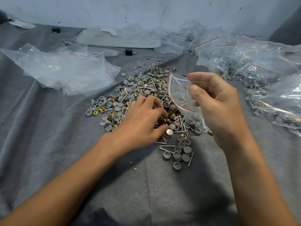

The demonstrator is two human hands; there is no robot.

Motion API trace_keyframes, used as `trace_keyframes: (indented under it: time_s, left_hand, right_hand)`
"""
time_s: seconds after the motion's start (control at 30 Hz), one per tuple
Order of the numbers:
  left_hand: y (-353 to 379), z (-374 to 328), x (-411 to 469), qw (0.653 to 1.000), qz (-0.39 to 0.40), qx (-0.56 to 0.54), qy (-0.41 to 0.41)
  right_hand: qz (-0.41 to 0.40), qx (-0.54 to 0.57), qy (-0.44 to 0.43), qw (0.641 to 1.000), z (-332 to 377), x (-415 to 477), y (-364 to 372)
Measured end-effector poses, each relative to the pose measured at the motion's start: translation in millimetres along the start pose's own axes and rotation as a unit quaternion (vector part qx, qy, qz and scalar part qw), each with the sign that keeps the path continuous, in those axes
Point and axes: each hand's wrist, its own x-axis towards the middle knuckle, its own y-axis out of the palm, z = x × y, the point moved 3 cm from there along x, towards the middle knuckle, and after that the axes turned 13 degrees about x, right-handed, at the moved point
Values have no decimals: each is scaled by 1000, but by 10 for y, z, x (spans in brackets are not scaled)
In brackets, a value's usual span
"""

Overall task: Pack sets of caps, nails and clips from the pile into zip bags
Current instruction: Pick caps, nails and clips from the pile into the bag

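A grey cloth [48, 128] covers the desk below a scuffed white wall [146, 10]; the pile [138, 88] of caps [186, 150], nails [166, 146] and clips [101, 109] lies mid-desk; the left hand [140, 123] curls into its near side, though I cannot tell whether its grip holds anything; the right hand [216, 101] pinches a bag [179, 90] just right of the pile; the film looks thin, limp and slippery, best held near its red zip line; sharp nails may pierce it.
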Motion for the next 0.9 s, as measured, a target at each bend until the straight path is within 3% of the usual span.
trace_keyframes:
  time_s: [0.17,0.4,0.9]
  left_hand:
    - [62,3,-11,999,32,31,-4]
    - [-11,-60,-34,998,1,42,41]
    - [-18,-147,-61,998,-12,38,59]
  right_hand:
    - [3,-2,0,1000,5,-4,10]
    - [6,3,6,1000,11,-7,12]
    - [15,-7,9,1000,24,-22,41]
